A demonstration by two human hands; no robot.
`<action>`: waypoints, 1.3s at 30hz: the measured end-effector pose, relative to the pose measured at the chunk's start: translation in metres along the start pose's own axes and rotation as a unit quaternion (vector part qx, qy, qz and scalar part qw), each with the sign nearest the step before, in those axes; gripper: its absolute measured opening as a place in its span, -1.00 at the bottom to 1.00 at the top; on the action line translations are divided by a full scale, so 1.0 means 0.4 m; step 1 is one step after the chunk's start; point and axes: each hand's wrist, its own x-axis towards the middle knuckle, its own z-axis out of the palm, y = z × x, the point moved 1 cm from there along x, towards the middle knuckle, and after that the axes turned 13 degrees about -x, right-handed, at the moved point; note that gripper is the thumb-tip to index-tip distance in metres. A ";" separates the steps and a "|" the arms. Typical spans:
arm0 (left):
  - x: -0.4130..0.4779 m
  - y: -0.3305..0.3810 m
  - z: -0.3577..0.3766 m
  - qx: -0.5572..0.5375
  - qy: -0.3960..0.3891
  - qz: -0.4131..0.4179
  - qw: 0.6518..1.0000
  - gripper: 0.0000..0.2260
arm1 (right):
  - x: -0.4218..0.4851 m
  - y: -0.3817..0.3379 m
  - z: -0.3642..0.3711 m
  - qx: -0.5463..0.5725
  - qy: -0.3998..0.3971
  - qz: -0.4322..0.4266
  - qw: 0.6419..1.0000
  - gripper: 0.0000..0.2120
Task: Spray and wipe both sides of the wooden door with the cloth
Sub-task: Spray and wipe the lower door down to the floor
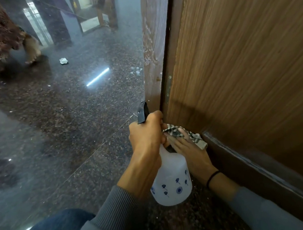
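Note:
The wooden door [244,50] fills the right side, seen low down near its hinged edge. My left hand [147,134] grips the neck of a white spray bottle [171,181] with blue marks and a black trigger head that points up toward the door frame. Just right of it, my right hand [187,148] holds a checked cloth [187,135] against the lower part of the door, fingers spread over the cloth. The bottle hides part of my right hand.
A wooden door frame post [153,38] stands left of the door, with a metal hinge [168,88] beside it. Dark polished granite floor [60,110] spreads left. A crumpled white scrap [63,61] lies on it. Another person's bare foot [31,51] and patterned garment are far left.

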 end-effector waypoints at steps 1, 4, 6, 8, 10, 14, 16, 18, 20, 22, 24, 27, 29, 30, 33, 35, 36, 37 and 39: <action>0.000 -0.008 0.010 0.002 -0.004 -0.002 1.000 -0.87 | -0.014 0.023 -0.025 -0.004 -0.001 -0.005 1.000 -0.39; -0.009 -0.030 0.045 0.001 -0.013 0.001 1.000 -0.86 | -0.051 0.109 -0.114 -0.031 0.043 0.046 0.998 -0.33; -0.024 -0.038 0.069 0.001 -0.024 0.001 1.000 -0.83 | -0.086 0.169 -0.174 -0.028 0.062 0.096 0.993 -0.27; -0.044 -0.038 0.089 -0.004 -0.042 -0.008 0.999 -0.83 | -0.125 0.214 -0.217 -0.046 0.082 0.130 0.987 -0.26; -0.067 -0.033 0.103 -0.017 -0.059 -0.024 0.998 -0.82 | -0.147 0.246 -0.254 -0.072 0.083 0.158 0.981 -0.26; -0.077 -0.021 0.107 -0.024 -0.064 -0.034 0.997 -0.83 | -0.147 0.234 -0.244 -0.134 0.043 0.152 0.978 -0.30; -0.071 -0.012 0.099 -0.017 -0.051 -0.030 0.998 -0.80 | -0.130 0.193 -0.194 -0.130 0.030 0.070 0.989 -0.27; -0.058 -0.009 0.090 -0.016 -0.039 -0.022 0.999 -0.78 | -0.122 0.151 -0.174 -0.084 0.052 0.048 0.994 -0.19; -0.049 -0.009 0.083 -0.012 -0.031 -0.011 0.999 -0.86 | -0.134 0.107 -0.140 0.000 0.059 0.064 0.996 -0.16; -0.046 -0.009 0.076 -0.005 -0.026 -0.004 1.000 -0.86 | -0.159 0.067 -0.080 0.059 0.025 0.067 0.996 -0.20; -0.050 -0.007 0.076 -0.003 -0.028 -0.005 1.000 -0.84 | -0.203 0.049 0.007 0.088 -0.084 0.031 0.992 -0.18; -0.059 -0.009 0.087 0.002 -0.041 -0.015 0.999 -0.84 | -0.342 0.053 0.131 0.111 -0.184 -0.034 0.976 -0.19; -0.074 -0.018 0.097 0.010 -0.062 -0.016 0.998 -0.86 | -0.405 0.067 0.156 0.126 -0.175 -0.028 0.976 -0.09; -0.082 -0.023 0.101 0.014 -0.073 -0.018 0.997 -0.86 | -0.420 0.068 0.156 0.132 -0.170 -0.025 0.976 -0.07; -0.090 -0.033 0.106 0.025 -0.097 -0.031 0.994 -0.88 | -0.395 0.050 0.132 0.111 -0.169 -0.034 0.979 -0.17; -0.095 -0.042 0.107 0.029 -0.107 -0.041 0.993 -0.88 | -0.369 0.053 0.102 0.067 -0.160 -0.043 0.984 -0.30; -0.097 -0.046 0.109 0.032 -0.111 -0.041 0.992 -0.86 | -0.360 0.060 0.087 0.052 -0.146 -0.045 0.987 -0.32; -0.098 -0.050 0.111 0.037 -0.113 -0.038 0.992 -0.85 | -0.350 0.067 0.069 0.038 -0.125 -0.042 0.991 -0.32; -0.100 -0.056 0.114 0.046 -0.112 -0.028 0.992 -0.83 | -0.335 0.084 0.019 0.047 -0.108 -0.013 0.993 -0.26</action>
